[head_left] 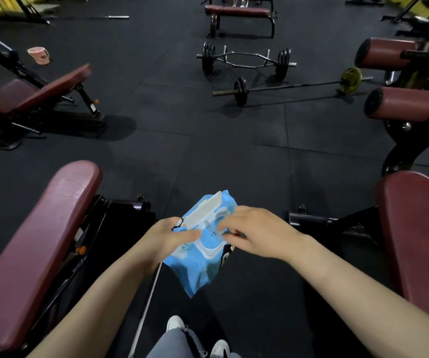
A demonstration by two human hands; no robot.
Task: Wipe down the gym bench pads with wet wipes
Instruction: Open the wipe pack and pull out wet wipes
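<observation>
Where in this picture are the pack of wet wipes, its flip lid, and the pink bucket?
pack of wet wipes [198, 270], head view, on its blue lower body.
flip lid [203, 211], head view, on the raised white flap.
pink bucket [39, 56], head view, on its side wall.

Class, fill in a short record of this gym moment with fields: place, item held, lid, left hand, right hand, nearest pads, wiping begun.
place: gym floor with benches
item held: blue wet wipes pack
lid: white flip lid, open
left hand: grip on pack's edge
right hand: fingers pinching at the opening
nearest pads: maroon bench pad left, another maroon pad right
wiping begun: no wipe seen out yet
</observation>
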